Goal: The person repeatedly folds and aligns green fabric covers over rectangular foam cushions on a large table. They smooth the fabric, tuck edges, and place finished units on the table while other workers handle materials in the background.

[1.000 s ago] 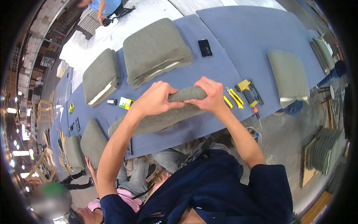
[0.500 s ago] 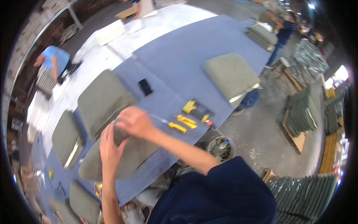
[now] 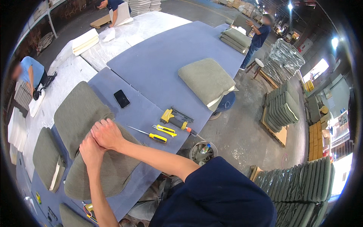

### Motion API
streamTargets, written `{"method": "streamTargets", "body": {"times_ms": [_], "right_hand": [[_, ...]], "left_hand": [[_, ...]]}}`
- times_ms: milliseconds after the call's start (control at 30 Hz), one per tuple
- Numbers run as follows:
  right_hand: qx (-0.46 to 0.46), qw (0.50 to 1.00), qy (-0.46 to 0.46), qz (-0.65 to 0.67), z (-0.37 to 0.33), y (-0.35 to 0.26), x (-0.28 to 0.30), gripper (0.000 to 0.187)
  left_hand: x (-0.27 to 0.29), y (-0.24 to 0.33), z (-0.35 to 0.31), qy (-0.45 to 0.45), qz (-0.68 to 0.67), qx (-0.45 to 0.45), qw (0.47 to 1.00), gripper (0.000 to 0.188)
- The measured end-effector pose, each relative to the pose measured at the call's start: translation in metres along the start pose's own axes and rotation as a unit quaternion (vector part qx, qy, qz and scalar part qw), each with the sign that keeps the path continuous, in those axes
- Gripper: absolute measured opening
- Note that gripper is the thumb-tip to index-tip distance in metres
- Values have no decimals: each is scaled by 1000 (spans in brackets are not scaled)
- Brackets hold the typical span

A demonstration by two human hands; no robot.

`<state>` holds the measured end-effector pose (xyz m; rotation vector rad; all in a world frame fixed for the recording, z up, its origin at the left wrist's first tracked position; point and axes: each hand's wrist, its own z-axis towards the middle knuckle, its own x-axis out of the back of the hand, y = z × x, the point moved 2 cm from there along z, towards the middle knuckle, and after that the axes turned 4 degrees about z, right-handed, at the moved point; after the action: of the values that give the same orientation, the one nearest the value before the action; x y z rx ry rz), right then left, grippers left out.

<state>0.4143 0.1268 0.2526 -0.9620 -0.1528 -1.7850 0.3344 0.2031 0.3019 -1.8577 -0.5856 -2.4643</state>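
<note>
My left hand [image 3: 92,152] and my right hand [image 3: 107,134] are pressed together, fingers curled over the far edge of a grey-green fabric-covered cushion [image 3: 118,171]. That cushion lies near me on the blue-grey table, its fabric bunched around the grip; the fingertips are partly hidden. Just beyond it is another grey-green cushion [image 3: 77,117], close to my knuckles. To the right of my hands lie a screwdriver [image 3: 157,137] with a yellow handle, a yellow utility knife [image 3: 165,130] and a yellow-and-black staple gun [image 3: 176,118] joined to an air hose. A black phone [image 3: 121,98] rests farther off.
More cushions lie at the left [image 3: 48,160] and on the right of the table [image 3: 206,81]. A bucket of scraps [image 3: 203,152] stands beside the table. Stacked cushions [image 3: 281,106] occupy the floor at right. Co-workers stand at the far side and left.
My hands have closed together at the cushion's edge; before, they were slightly apart, with the left thumb spread. The whole view has shifted, so the table's things appear farther left.
</note>
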Motion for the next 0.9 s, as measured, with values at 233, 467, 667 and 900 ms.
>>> {"method": "streamTargets", "body": {"times_ms": [233, 467, 667, 900], "right_hand": [[30, 994, -51, 89, -31, -13, 64, 34], [-68, 756, -579, 297, -31, 20, 53, 37], [109, 778, -615, 65, -176, 116, -153, 61], [174, 807, -563, 33, -196, 86, -193, 59]], "left_hand": [[33, 16, -47, -47, -5, -44, 998, 55], [30, 89, -173, -35, -21, 3, 999, 46], [35, 120, -201, 55, -82, -44, 994, 52], [41, 107, -181, -124, -59, -25, 990, 40]]}}
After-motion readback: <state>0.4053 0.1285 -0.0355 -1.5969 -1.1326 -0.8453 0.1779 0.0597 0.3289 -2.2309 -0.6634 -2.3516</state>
